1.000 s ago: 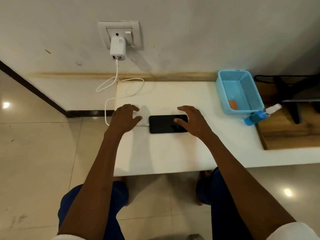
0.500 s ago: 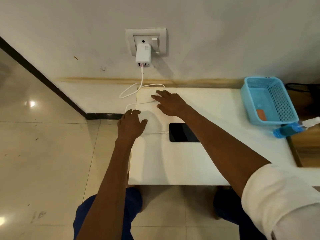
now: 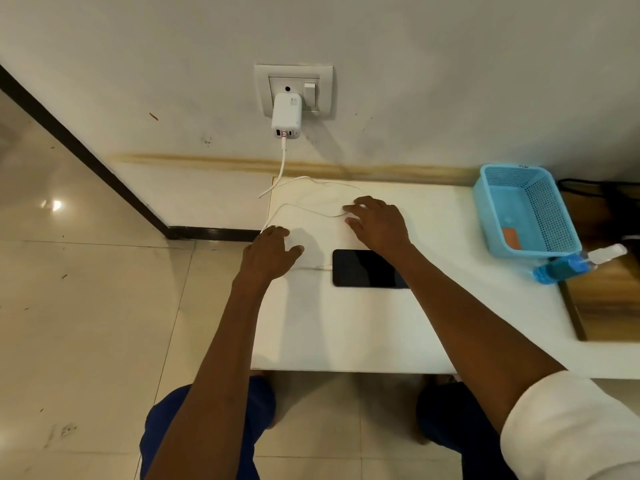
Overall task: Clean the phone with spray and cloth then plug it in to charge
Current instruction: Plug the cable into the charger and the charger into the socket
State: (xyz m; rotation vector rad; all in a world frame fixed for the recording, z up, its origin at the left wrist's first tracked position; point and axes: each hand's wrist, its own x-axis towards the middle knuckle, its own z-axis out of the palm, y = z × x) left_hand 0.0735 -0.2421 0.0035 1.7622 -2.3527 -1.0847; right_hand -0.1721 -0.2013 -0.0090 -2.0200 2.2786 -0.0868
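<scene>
A black phone point(image 3: 365, 268) lies flat on the white table point(image 3: 346, 327), with the white cable point(image 3: 304, 211) plugged into its left end. The cable loops over the table's back left corner up to a white charger point(image 3: 286, 116) in the wall socket point(image 3: 294, 90). My left hand point(image 3: 268, 254) rests at the table's left edge beside the cable's plug, fingers loosely bent and holding nothing. My right hand point(image 3: 379, 225) hovers behind the phone, fingertips at the cable loop, fingers relaxed. A blue spray bottle point(image 3: 575, 266) lies on its side at the right.
A light blue mesh basket point(image 3: 495, 206) stands at the table's back right, with an orange item point(image 3: 512, 238) inside. A wooden surface point(image 3: 606, 299) adjoins the table on the right. Tiled floor lies to the left. My knees are under the table's front edge.
My right hand left the phone, reached back toward the cable loop, then drew slightly right. My left hand stayed beside the plug. The view shifted left.
</scene>
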